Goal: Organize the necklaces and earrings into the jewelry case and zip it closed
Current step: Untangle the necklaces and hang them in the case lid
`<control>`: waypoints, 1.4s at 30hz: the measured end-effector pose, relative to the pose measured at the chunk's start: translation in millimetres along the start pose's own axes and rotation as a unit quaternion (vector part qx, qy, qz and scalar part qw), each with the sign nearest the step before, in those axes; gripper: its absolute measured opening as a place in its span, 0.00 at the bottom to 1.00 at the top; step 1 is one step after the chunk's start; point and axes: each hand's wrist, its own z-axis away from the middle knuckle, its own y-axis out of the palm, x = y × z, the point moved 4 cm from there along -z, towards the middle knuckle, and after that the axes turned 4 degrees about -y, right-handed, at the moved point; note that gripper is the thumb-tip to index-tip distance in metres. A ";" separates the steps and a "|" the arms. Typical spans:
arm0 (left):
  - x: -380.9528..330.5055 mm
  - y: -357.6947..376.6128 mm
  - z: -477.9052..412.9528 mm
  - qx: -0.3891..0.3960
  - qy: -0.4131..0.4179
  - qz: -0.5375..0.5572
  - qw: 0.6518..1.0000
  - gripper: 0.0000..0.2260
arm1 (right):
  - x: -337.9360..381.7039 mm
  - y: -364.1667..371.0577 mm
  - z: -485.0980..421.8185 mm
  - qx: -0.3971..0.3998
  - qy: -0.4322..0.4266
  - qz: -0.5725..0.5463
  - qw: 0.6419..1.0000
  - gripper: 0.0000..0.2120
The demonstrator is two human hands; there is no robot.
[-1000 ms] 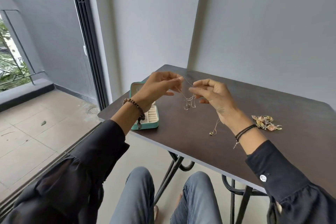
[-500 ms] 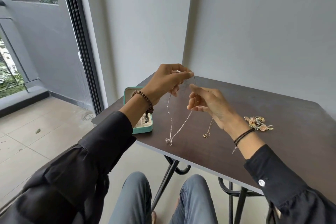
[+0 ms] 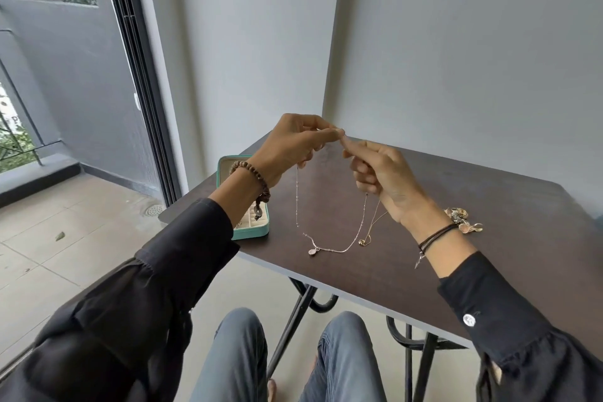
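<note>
My left hand point(image 3: 293, 143) and my right hand point(image 3: 381, 176) are raised over the dark table point(image 3: 489, 254), fingertips nearly meeting. Between them they pinch the ends of a thin silver necklace point(image 3: 329, 250), which hangs in a loop with its small pendant lying on the table. A second fine gold necklace point(image 3: 370, 232) trails from under my right hand down to the tabletop. The teal jewelry case point(image 3: 253, 230) stands open at the table's left corner, partly hidden by my left wrist. A heap of earrings point(image 3: 463, 220) lies behind my right wrist.
Grey walls meet in a corner just behind the table. A sliding door frame point(image 3: 137, 75) and a tiled balcony floor lie to the left. My knees sit under the table's near edge point(image 3: 326, 284), beside its black metal legs.
The bunched silver necklace has been drawn out into a long hanging loop. Both hands rose and came together at its ends, and the pendant settled on the table.
</note>
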 end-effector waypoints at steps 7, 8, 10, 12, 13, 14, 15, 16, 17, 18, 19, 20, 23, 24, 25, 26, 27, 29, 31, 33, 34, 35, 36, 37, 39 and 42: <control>-8.6 2.2 1.4 0.012 0.010 0.059 0.998 0.11 | 24.9 2.6 -5.7 -0.019 -0.047 -0.052 0.997 0.11; -11.7 2.5 1.4 0.014 0.015 0.077 0.997 0.11 | 28.9 3.3 -6.8 -0.020 -0.049 -0.068 0.996 0.11; -19.7 3.1 1.4 0.020 0.031 0.111 0.993 0.10 | 37.0 5.5 -9.4 -0.020 -0.054 -0.107 0.993 0.11; -28.2 4.2 -0.2 0.030 0.048 0.146 0.988 0.09 | 44.5 8.0 -12.4 -0.018 -0.059 -0.159 0.985 0.12; -32.0 5.0 -1.8 0.036 0.053 0.161 0.985 0.09 | 47.7 8.6 -14.3 -0.018 -0.062 -0.183 0.981 0.12; -34.9 5.5 -3.9 0.039 0.056 0.172 0.983 0.09 | 50.3 8.7 -16.4 -0.020 -0.067 -0.200 0.977 0.12; -36.8 6.4 -7.2 0.041 0.058 0.179 0.981 0.09 | 52.0 8.1 -19.3 -0.022 -0.073 -0.207 0.975 0.12; -37.1 7.1 -10.8 0.041 0.057 0.180 0.981 0.09 | 52.4 6.8 -22.9 -0.026 -0.078 -0.205 0.975 0.11; -35.5 7.7 -15.3 0.037 0.054 0.177 0.982 0.10 | 50.9 5.2 -26.7 -0.032 -0.082 -0.193 0.977 0.11; -32.1 8.0 -20.3 0.031 0.049 0.169 0.984 0.10 | 47.9 2.7 -30.7 -0.040 -0.084 -0.174 0.980 0.11; -27.2 8.2 -25.4 0.026 0.042 0.158 0.986 0.10 | 43.3 0.1 -34.5 -0.053 -0.084 -0.149 0.984 0.11; -20.2 9.6 -31.4 0.022 0.033 0.144 0.989 0.09 | 35.9 -3.5 -39.7 -0.069 -0.081 -0.119 0.987 0.10; 9.5 17.1 -52.8 0.015 0.000 0.089 0.996 0.06 | 6.4 -17.9 -56.7 -0.116 -0.048 -0.022 0.992 0.09; 21.9 20.3 -59.9 0.012 -0.011 0.069 0.997 0.05 | -5.1 -23.0 -61.9 -0.122 -0.033 0.006 0.992 0.09; 35.3 24.3 -68.7 0.011 -0.019 0.049 0.999 0.05 | -17.9 -28.4 -68.2 -0.122 -0.017 0.028 0.992 0.09; 48.8 28.6 -77.7 0.011 -0.025 0.029 0.999 0.05 | -30.9 -33.3 -74.5 -0.122 -0.001 0.048 0.991 0.09; 62.9 33.1 -86.9 0.009 -0.031 0.010 0.999 0.06 | -44.0 -38.0 -80.9 -0.122 0.012 0.068 0.990 0.10; 87.8 42.8 -102.7 -0.003 -0.042 -0.025 0.999 0.06 | -67.5 -45.8 -91.5 -0.121 0.029 0.102 0.987 0.09; 106.5 54.3 -118.3 -0.011 -0.050 -0.055 0.997 0.06 | -89.1 -54.8 -104.7 -0.123 0.042 0.133 0.983 0.06; 122.5 66.0 -131.8 -0.011 -0.063 -0.066 0.996 0.06 | -107.8 -63.9 -118.9 -0.129 0.045 0.179 0.974 0.08; 128.8 70.4 -136.6 -0.010 -0.068 -0.069 0.995 0.06 | -115.6 -67.6 -124.7 -0.132 0.043 0.203 0.969 0.08; 135.4 75.0 -142.6 -0.010 -0.072 -0.072 0.995 0.06 | -123.7 -71.8 -131.3 -0.135 0.041 0.220 0.965 0.08; 141.5 78.9 -148.5 -0.009 -0.075 -0.077 0.994 0.06 | -130.8 -74.5 -137.6 -0.137 0.040 0.231 0.963 0.07; 147.9 83.0 -153.7 -0.007 -0.078 -0.080 0.994 0.08 | -137.3 -77.0 -143.0 -0.138 0.044 0.238 0.960 0.07; 158.1 89.1 -161.0 0.000 -0.081 -0.095 0.992 0.13 | -149.1 -81.6 -152.2 -0.147 0.050 0.250 0.956 0.07; 171.8 92.0 -166.8 -0.003 -0.089 -0.119 0.989 0.18 | -162.9 -88.0 -159.9 -0.154 0.058 0.299 0.940 0.05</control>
